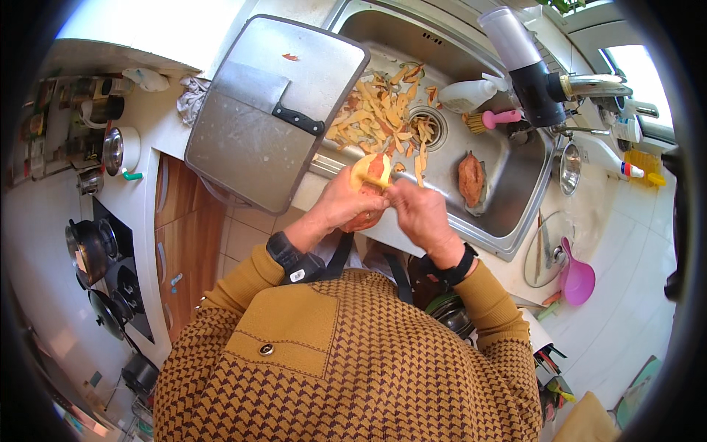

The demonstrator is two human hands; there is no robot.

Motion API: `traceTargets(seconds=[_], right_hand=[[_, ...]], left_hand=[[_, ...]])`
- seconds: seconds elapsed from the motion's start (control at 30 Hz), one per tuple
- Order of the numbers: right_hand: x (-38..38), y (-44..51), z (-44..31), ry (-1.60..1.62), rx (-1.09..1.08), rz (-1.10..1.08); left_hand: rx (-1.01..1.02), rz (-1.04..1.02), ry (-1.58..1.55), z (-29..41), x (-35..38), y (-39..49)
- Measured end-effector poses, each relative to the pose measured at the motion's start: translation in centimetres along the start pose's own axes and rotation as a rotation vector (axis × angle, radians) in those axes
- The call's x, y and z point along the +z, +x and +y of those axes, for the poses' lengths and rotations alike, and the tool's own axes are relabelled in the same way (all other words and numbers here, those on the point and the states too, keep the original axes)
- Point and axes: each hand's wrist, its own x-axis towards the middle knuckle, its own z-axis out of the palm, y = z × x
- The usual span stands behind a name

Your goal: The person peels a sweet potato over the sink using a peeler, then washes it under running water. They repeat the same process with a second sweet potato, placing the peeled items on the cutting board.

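Observation:
A partly peeled sweet potato (362, 220) is in my left hand (345, 199), over the near edge of the steel sink. Pale yellow flesh shows at its far end, reddish skin at its near end. My right hand (422, 212) is closed around a yellow peeler (376, 180), whose head lies against the sweet potato; its blade cannot be made out. Many peelings (381, 110) lie in the sink (500, 199), some in the drain strainer (428, 128). An unpeeled sweet potato (470, 179) rests at the sink's right side.
A cutting board (248, 160) with a cleaver (298, 117) on it lies left of the sink. The sink also holds a white bottle (468, 95) and a pink-handled brush (491, 120). The faucet (591, 85) reaches in from the right. A glass lid (547, 248) and a pink ladle (577, 279) lie near the right counter edge.

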Motion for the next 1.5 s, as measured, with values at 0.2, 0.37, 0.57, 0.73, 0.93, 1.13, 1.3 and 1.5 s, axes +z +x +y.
traceTargets(seconds=[0.2,0.37,0.57,0.73,0.93,1.13,1.3,1.5], right_hand=[[-0.9,3.6,4.1,-0.449,0.315,-0.070],[-1.2,0.7,2.7,-0.298,0.278,0.008],[0.0,1.0,0.1,-0.315,0.123,-0.037],[-2.5,2.9,2.9,-0.573,0.377,0.038],[0.0,0.1,-0.5,-0.205,0.034,-0.030],[-2.0,3.2,3.9,-0.343,0.417,0.040],[0.7,0.7,3.9,-0.006,0.207,0.081],[0.1,2.4,5.5,-0.269,0.436,0.017]], left_hand=[[0.038,0.083,0.166,-1.7,0.1,-0.1],[-0.090,0.156,0.297,-1.9,0.6,-0.6],[-0.215,0.149,0.467,0.1,0.9,0.0],[-0.047,0.262,0.554,1.5,1.2,-0.4],[-0.285,0.224,0.547,1.5,1.5,0.1],[-0.090,0.270,0.793,0.5,1.6,-1.5],[0.049,0.266,0.634,-0.8,0.9,-2.4],[0.056,0.263,0.480,-1.8,-0.1,-2.1]])
